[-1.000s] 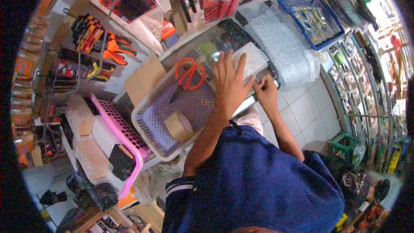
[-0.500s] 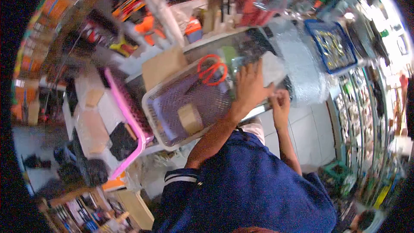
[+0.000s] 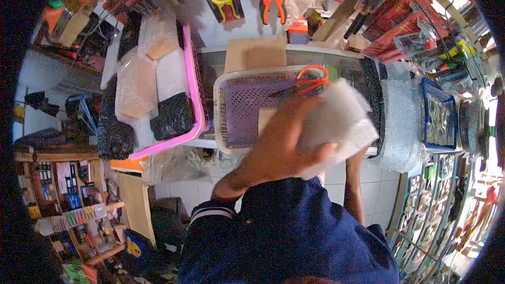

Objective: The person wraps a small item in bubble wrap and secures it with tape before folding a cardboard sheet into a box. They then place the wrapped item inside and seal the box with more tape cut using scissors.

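A white, plastic-wrapped package [image 3: 341,121] is raised over the front right of the grey basket. My left hand [image 3: 286,139] is closed on its left side, with the thumb on the near face; the hand is slightly blurred. From the right, my right forearm [image 3: 355,186] reaches up to the package, which hides the right hand. Behind the package, scissors with orange handles [image 3: 314,79] lie at the basket's back right corner. The basket [image 3: 223,144] also holds a small brown piece [image 3: 266,118], partly covered by my left hand.
A pink-rimmed basket [image 3: 197,102] full of wrapped parcels stands at the left. Bubble wrap [image 3: 401,121] hangs over the counter's right end, beside a blue tray [image 3: 425,110] of metal pieces. Cardboard [image 3: 255,54] lies behind the grey basket. Pliers [image 3: 272,2] hang on the back wall.
The white package has been lifted from the counter toward me, with my left hand now on it. My right hand has gone out of sight behind it. The view has turned.
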Demonstrator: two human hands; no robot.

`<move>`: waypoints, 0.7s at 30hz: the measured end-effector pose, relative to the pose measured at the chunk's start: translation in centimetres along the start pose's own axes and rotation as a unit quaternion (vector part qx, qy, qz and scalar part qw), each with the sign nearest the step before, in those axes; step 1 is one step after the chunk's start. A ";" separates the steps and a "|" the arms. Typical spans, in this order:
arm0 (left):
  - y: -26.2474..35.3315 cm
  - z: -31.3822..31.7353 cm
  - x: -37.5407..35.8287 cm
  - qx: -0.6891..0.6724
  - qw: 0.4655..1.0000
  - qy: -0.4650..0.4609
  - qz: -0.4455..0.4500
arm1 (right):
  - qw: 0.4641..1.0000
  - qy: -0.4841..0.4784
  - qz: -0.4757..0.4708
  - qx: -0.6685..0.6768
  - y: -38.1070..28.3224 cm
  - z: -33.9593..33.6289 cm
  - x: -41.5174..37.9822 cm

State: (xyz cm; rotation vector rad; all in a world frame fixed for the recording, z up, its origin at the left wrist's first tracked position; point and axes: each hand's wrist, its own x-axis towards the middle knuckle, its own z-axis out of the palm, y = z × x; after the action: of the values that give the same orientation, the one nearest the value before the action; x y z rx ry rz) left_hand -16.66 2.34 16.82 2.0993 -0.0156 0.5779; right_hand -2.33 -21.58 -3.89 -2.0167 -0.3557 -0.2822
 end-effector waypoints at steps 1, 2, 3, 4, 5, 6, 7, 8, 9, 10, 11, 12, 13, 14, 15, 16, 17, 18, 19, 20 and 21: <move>0.4 -2.3 -0.6 0.035 0.999 0.006 0.000 | 0.987 0.028 0.054 0.151 -1.6 1.0 0.0; 0.9 -4.6 -1.1 0.082 0.996 0.028 -0.005 | 0.991 0.008 0.074 0.111 -1.4 1.0 0.1; 1.5 -6.9 -1.6 0.128 0.991 0.049 -0.012 | 0.993 -0.005 0.065 0.097 -1.1 1.1 0.0; 2.0 -8.9 -2.1 0.179 0.980 0.088 -0.012 | 0.995 -0.017 0.055 0.083 -0.8 1.1 -0.1; 2.2 -10.7 -2.4 0.231 0.965 0.115 -0.052 | 0.995 -0.017 0.046 0.088 -0.6 1.2 -0.1; 2.4 -12.4 -2.4 0.283 0.944 0.142 -0.091 | 0.995 -0.016 0.036 0.093 -0.4 1.3 -0.2; 2.7 -14.1 -2.0 0.369 0.910 0.153 -0.113 | 0.995 -0.014 0.027 0.099 -0.2 1.4 -0.2; 2.8 -15.6 -1.4 0.452 0.867 0.163 -0.132 | 0.994 -0.014 0.027 0.102 -0.1 1.5 -0.2; 2.5 -16.9 -0.9 0.481 0.839 0.166 -0.192 | 0.994 -0.012 0.027 0.106 0.1 1.6 -0.2; 2.1 -18.1 -0.4 0.508 0.807 0.168 -0.251 | 0.994 -0.010 0.028 0.109 0.2 1.7 -0.1; 1.8 -19.1 0.1 0.531 0.771 0.170 -0.308 | 0.994 -0.011 0.030 0.106 0.2 1.6 -0.1; 1.3 -19.8 0.5 0.537 0.758 0.168 -0.331 | 0.994 -0.013 0.032 0.102 0.3 1.6 -0.2; 0.6 -20.3 0.9 0.542 0.744 0.166 -0.355 | 0.994 -0.017 0.035 0.098 0.2 1.5 -0.2; -0.2 -20.8 1.2 0.547 0.730 0.164 -0.377 | 0.993 -0.024 0.041 0.107 0.0 1.4 -0.2; -1.1 -21.2 1.6 0.554 0.723 0.162 -0.381 | 0.992 -0.029 0.048 0.116 -0.5 1.3 -0.2; -2.1 -21.6 1.9 0.560 0.716 0.157 -0.386 | 0.990 -0.036 0.057 0.122 -0.7 1.0 -0.4; -3.2 -21.8 2.2 0.566 0.710 0.150 -0.390 | 0.991 -0.040 0.056 0.115 -0.5 0.9 -0.5; -4.1 -22.1 2.6 0.579 0.696 0.148 -0.399 | 0.992 -0.043 0.054 0.107 -0.3 0.9 -0.6; -5.1 -22.3 3.0 0.590 0.682 0.145 -0.407 | 0.993 -0.045 0.053 0.099 0.0 0.7 -0.6; -6.1 -22.3 3.1 0.601 0.668 0.142 -0.416 | 0.993 -0.055 0.049 0.096 0.2 0.4 -0.6; -7.6 -22.3 2.9 0.624 0.657 0.147 -0.397 | 0.992 -0.065 0.045 0.095 0.4 0.2 -0.6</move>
State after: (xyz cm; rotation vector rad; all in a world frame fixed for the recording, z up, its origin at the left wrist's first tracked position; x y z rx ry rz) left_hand -21.21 24.98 22.28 2.8159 1.8932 0.3432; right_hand -2.70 -21.63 -4.52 -1.8621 -0.3575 -0.0591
